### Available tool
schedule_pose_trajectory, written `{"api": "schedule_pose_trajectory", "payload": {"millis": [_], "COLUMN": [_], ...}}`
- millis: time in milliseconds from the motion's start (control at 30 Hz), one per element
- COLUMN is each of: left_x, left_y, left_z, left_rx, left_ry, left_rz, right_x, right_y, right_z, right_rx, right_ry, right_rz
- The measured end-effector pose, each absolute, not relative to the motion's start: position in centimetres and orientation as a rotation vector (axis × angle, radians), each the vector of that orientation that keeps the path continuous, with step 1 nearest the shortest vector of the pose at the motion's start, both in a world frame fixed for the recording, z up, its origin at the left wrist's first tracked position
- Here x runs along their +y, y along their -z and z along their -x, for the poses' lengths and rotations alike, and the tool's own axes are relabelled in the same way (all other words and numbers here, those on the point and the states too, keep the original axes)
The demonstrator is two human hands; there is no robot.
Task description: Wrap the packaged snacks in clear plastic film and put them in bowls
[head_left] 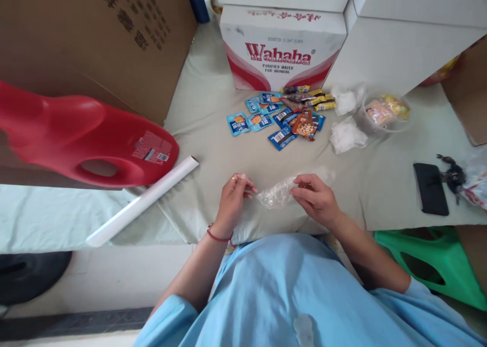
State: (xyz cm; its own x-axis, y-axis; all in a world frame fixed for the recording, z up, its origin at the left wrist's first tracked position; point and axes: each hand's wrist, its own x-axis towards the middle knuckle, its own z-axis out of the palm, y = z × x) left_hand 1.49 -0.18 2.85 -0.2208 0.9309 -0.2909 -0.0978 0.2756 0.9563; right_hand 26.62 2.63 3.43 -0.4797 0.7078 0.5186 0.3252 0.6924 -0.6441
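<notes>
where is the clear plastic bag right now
In the head view, the clear plastic bag is just right of and below centre, mostly between the left hand and the right hand, nearer the person than the snack packets.

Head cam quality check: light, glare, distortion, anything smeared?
Head view: soft light, no hard shadows; head view: wide-angle distortion, with the red jug cut off at the left edge; head view: small glints on the clear plastic, its outline hard to trace; head view: large print on the Wahaha carton reads clearly, no obvious motion smear.
</notes>
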Motion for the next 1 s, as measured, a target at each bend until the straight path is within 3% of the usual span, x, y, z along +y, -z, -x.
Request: {"api": "schedule_pose_trajectory", "payload": {"millis": [200, 467, 600, 833, 1000], "left_x": [0.0, 0.0, -0.2, -0.8, -1.3], "left_y": [-5.3, -4.4, -3.8, -3.6, -4.0], "left_z": [-4.1, -2.8, -2.0, -3.5, -4.5], "left_rx": [1.211, 1.318, 1.419, 1.451, 1.383], "left_ry": [-0.862, -1.098, -1.183, -1.213, -1.112], "left_rz": [-1.234, -0.972, -0.86, -1.014, -1.103], "right_x": [3.4, 4.0, 3.4, 3.2, 4.5], "right_y": [-3.6, -4.1, -4.8, -5.4, -4.6], "right_z": [-25.1, -24.4, -25.1, -22.5, -20.2], "right_rx": [-2.118, -2.007, -1.866, -1.112, -1.262], "right_ry": [-0.491, -0.666, -0.929, -1.93, -1.855], "right_rz": [0.769, 0.857, 1.029, 1.34, 1.231]}}
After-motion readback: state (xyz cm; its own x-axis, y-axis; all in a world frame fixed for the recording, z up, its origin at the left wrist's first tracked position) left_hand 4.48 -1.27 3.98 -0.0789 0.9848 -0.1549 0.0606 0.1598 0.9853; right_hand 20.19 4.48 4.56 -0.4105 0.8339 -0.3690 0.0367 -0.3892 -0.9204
